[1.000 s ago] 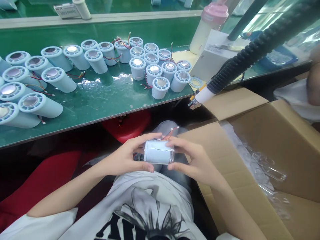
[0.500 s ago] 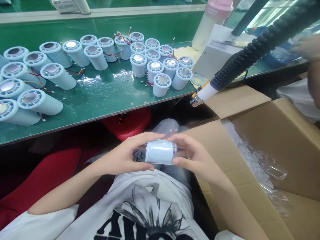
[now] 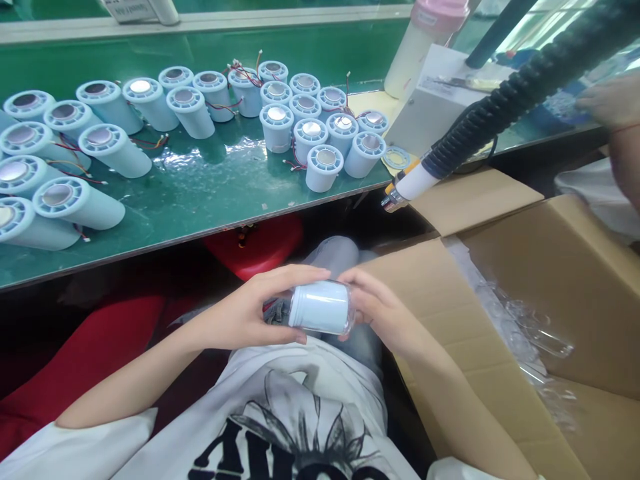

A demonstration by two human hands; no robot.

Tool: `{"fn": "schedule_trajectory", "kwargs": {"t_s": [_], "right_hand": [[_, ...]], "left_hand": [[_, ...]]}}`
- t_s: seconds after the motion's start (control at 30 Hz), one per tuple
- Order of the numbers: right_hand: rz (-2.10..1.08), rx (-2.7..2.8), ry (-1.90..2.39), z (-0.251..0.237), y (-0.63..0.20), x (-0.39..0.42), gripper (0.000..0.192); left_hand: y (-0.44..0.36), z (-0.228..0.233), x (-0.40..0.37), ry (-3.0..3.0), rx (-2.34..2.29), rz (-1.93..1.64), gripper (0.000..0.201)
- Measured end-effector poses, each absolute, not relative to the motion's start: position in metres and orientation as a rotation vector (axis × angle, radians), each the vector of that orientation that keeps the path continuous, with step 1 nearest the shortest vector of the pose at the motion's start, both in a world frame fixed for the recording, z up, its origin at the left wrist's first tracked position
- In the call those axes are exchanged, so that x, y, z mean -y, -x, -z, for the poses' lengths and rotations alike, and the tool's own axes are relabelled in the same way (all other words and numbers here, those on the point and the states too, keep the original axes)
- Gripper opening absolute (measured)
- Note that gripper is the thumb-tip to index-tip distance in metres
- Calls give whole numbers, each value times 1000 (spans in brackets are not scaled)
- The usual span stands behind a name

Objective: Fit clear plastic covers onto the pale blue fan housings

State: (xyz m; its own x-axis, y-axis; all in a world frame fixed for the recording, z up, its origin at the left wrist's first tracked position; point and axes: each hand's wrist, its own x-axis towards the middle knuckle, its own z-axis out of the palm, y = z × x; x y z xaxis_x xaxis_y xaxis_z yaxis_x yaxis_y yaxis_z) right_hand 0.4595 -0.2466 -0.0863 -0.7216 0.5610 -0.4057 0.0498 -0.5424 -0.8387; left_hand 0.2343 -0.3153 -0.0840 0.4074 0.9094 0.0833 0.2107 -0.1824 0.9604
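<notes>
A light-blue cylinder [image 3: 320, 307] with a clear plastic sleeve around it lies on its side between my hands, above my lap. My left hand [image 3: 263, 303] grips its left end, thumb below and fingers along the top. At the right end, my right hand [image 3: 373, 308] has its fingers wrapped over the clear sleeve's end. Similar blue cylinders with silver round centres and thin wires, such as one near the bench edge [image 3: 324, 169], stand on the green bench [image 3: 215, 193] in front of me.
A black flexible hose [image 3: 510, 100] with a metal-tipped nozzle hangs over the bench's right side. An open cardboard box [image 3: 450, 333] holding clear plastic pieces [image 3: 540, 330] is at my right. A pink-lidded bottle [image 3: 420, 50] stands behind. Another person's hand [image 3: 610, 103] is at far right.
My right hand's fingers have closed around the sleeve's end, and its thumb has shifted up from the lower edge. The wire ends above the cylinder no longer show. My left hand stays nearly still.
</notes>
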Motion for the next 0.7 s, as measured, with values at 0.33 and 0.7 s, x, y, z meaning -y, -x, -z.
{"fn": "schedule_trajectory", "kwargs": {"t_s": [0.33, 0.7], "right_hand": [[-2526, 1147, 1014, 89, -451, 249, 50], [-2857, 1034, 964, 90, -452, 250, 82]], "left_hand": [[-234, 84, 316, -1617, -929, -897, 79], [-241, 81, 316, -1565, -1004, -926, 74]]}}
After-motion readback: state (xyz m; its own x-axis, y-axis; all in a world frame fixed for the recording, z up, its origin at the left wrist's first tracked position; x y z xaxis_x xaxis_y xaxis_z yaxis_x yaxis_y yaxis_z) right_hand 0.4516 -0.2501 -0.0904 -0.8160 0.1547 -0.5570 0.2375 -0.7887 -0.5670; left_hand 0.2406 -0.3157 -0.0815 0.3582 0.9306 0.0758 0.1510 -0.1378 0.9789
